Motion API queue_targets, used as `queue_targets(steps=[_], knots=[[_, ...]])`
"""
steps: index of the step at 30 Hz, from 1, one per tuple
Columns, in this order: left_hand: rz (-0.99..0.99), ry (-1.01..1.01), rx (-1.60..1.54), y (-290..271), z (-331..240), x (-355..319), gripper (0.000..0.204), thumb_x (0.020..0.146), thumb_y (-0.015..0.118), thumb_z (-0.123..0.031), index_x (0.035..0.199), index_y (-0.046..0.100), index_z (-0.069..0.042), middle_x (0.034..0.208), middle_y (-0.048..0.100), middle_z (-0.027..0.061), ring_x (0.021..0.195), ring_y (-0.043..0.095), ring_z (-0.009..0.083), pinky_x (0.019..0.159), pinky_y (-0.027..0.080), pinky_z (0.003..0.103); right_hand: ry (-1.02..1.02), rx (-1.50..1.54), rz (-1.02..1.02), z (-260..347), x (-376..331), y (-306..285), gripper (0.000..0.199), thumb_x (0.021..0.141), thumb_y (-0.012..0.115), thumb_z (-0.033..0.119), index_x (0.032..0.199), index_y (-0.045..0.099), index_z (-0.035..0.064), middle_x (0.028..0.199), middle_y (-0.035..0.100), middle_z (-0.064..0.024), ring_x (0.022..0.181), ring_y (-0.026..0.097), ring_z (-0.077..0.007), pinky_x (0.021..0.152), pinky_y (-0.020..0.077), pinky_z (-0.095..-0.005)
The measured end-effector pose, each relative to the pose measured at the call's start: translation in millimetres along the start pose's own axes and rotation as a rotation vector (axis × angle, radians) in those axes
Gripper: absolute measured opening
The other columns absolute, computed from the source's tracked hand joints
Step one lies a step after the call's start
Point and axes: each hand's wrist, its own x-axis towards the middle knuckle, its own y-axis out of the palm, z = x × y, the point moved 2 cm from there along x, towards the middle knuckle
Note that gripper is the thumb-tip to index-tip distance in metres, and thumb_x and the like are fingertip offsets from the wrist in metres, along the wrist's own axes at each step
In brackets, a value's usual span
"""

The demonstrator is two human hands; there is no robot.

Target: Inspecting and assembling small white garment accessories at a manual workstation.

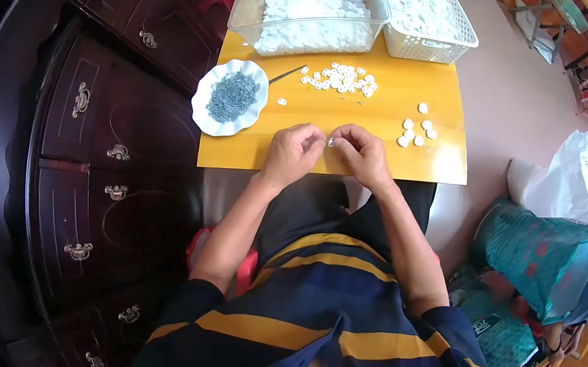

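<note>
My left hand [294,152] and my right hand [363,155] meet over the near edge of a yellow table [419,81]. Fingertips of the right hand pinch a small white plastic piece [330,142]. The left hand is also closed in a pinch beside it, and whatever it may hold is too small to make out. Ahead of the hands lies a loose heap of small white pieces with holes [345,79]; a single one [282,102] sits nearer the left hand. On the left, a white scalloped plate [201,101] holds many thin grey metal pins or nails [232,97].
Several white rounded pieces [418,140] lie at the table's right. Behind stand a clear tub [248,25] and a white basket [430,51], both full of white pieces. A thin dark tool [288,74] lies by the plate. Dark drawers [82,103] flank the left; bags [534,252] the right.
</note>
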Motion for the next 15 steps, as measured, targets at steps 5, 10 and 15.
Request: queue_targets(steps=[5,10,15], knots=[[0.008,-0.010,-0.035,2.9,0.3,-0.2,0.005,0.091,0.067,-0.002,0.087,0.066,0.001,0.069,0.063,0.0001,0.060,0.056,0.0036,0.055,0.046,0.022,0.009,0.003,0.004,-3.8,0.7,-0.3,0.010,0.096,0.066,0.008,0.103,0.068,0.0005,0.087,0.068,0.0011,0.080,0.059,-0.0051,0.074,0.0507,-0.0234],[0.006,-0.010,-0.033,2.2,1.2,-0.5,0.005,0.090,0.066,-0.002,0.086,0.067,0.001,0.068,0.063,-0.0003,0.060,0.056,0.0033,0.055,0.046,0.022,0.038,0.014,0.009,-2.5,0.5,1.4,0.010,0.096,0.066,0.008,0.102,0.069,0.0009,0.086,0.068,0.0015,0.079,0.058,-0.0042,0.073,0.0503,-0.0230],[0.002,-0.031,-0.042,1.8,-0.9,-1.0,0.006,0.091,0.066,-0.003,0.086,0.067,0.000,0.067,0.063,-0.0002,0.059,0.056,0.0033,0.054,0.046,0.022,0.031,0.021,-0.010,-2.1,-0.1,1.6,0.010,0.096,0.067,0.009,0.102,0.069,0.0013,0.085,0.067,0.0028,0.077,0.056,-0.0044,0.071,0.0496,-0.0227]])
